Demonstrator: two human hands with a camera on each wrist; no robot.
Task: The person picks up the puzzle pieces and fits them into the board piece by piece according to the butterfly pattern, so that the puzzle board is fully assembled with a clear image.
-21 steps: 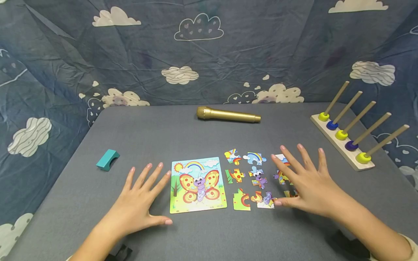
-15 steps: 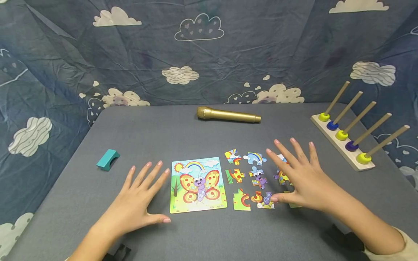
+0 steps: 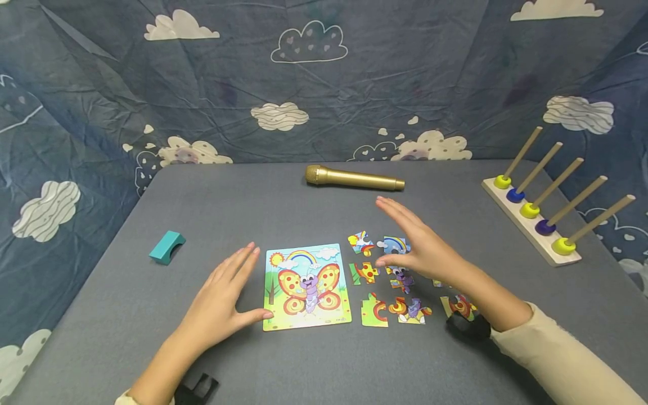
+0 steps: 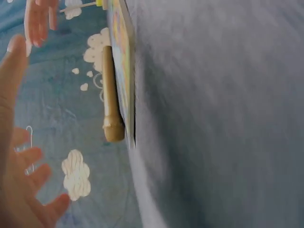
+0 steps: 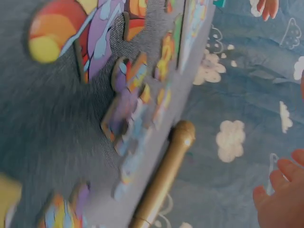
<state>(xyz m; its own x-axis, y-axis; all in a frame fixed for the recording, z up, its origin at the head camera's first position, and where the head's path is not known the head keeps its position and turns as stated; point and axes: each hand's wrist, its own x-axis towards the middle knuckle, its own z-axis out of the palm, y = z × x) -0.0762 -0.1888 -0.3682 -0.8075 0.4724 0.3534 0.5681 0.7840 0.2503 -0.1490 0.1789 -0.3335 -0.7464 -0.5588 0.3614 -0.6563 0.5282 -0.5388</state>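
left hand [image 3: 215, 306] — fingers extended, positioned above the surface [image 3: 304, 368] at the butterfly board's [image 3: 307, 287] left edge. right hand [image 3: 425, 244] — fingers extended, positioned above the loose puzzle pieces [image 3: 372, 316]. these lie right of the board; gold microphone [image 3: 354, 178] beyond.

The puzzle board [image 3: 307, 323] shows a purple-bodied butterfly [image 3: 310, 284] with yellow, red-spotted wings [image 3: 292, 282] and a rainbow [image 3: 301, 255]. The microphone [image 3: 356, 179] is gold, the arch block [image 3: 166, 247] teal, the bench [image 3: 228, 202] grey. White clouds [image 3: 279, 116] pattern the dark blue cloth [image 3: 405, 62].
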